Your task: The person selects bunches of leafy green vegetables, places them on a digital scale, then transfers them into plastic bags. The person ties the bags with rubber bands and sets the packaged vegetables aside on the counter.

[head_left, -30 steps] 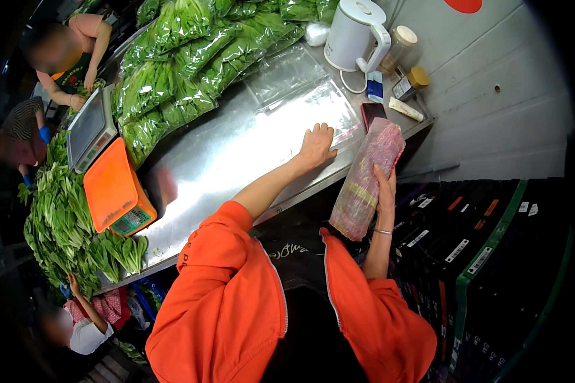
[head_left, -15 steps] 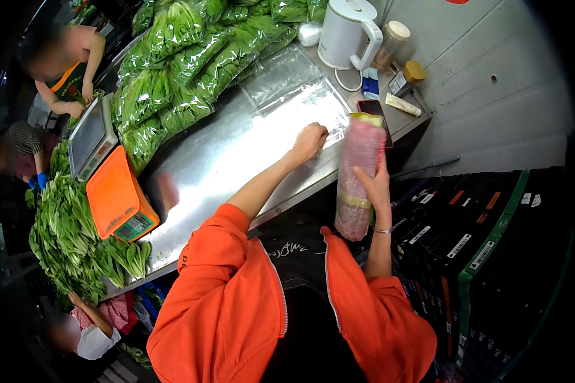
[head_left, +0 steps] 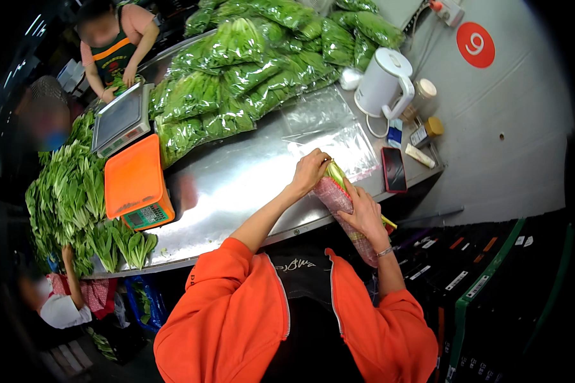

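A long pinkish, see-through cylindrical package point(head_left: 331, 196) with red edging and a yellow-green upper end slants over the table's front edge. My right hand point(head_left: 363, 212) wraps round its side, the thumb lying across it. At the upper end, my left hand point(head_left: 311, 171) has its fingers pinched on the wrapping; its exact grip is partly hidden. Flat clear plastic bags point(head_left: 329, 121) lie on the metal table point(head_left: 236, 172) just beyond my hands. To the right of them rests a dark phone with a red edge point(head_left: 394, 170).
Bagged leafy greens point(head_left: 236, 83) are heaped at the back. An orange scale point(head_left: 134, 175), a grey scale point(head_left: 120, 118) and loose greens point(head_left: 67, 198) stand left, near co-workers. A white kettle point(head_left: 382, 83) and jars point(head_left: 426, 132) are at the back right; dark stacked crates point(head_left: 485, 281) stand right.
My left hand has left the clear bags and come to the package's upper end. The package has tilted to the left, and my right hand has shifted along it. The view has turned somewhat.
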A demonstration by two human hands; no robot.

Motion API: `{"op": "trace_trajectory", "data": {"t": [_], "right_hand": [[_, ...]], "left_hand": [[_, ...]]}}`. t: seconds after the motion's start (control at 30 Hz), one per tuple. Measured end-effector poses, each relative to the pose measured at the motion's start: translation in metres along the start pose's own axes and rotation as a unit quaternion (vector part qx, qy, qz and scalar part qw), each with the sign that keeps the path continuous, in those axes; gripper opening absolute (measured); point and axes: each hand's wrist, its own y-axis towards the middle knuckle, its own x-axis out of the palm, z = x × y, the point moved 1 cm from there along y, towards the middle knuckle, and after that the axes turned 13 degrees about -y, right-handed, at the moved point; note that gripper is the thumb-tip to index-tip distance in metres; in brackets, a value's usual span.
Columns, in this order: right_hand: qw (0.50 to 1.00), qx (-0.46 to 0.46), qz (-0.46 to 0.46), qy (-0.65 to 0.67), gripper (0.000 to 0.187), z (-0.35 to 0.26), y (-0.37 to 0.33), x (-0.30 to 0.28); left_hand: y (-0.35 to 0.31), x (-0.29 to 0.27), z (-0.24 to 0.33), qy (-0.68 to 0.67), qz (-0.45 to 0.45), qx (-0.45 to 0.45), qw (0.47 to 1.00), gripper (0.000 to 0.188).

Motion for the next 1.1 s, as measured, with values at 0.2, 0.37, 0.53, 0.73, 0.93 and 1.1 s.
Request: {"op": "trace_trajectory", "data": {"t": [0.2,0.37,0.53,0.73,0.93,1.1], "right_hand": [[1.0,-0.013,0.017,-0.011,0.085,-0.009,0.013,0.008],[0.999,-0.027,0.015,0.011,0.084,-0.031,0.024,0.012],[0.997,-0.029,0.044,0.048,0.079,-0.049,0.033,0.027],[0.99,-0.004,0.03,0.136,0.079,-0.085,0.057,0.047],[0.857,-0.058,0.007,0.512,0.09,-0.113,0.08,0.056],[0.672,0.078,-0.142,0.723,0.07,-0.116,0.098,0.078]], "left_hand": [[-0.026,-0.032,-0.012,0.058,0.064,0.034,0.996,0.01],[-0.047,-0.058,0.019,0.038,0.14,0.072,0.987,0.007],[-0.066,-0.076,0.025,0.067,0.158,0.082,0.982,0.012],[-0.074,-0.066,0.041,0.072,0.1,0.161,0.979,0.018],[-0.09,-0.114,0.045,0.105,0.187,0.115,0.97,0.012],[-0.116,-0.132,0.043,0.16,0.213,0.085,0.96,0.011]]}}
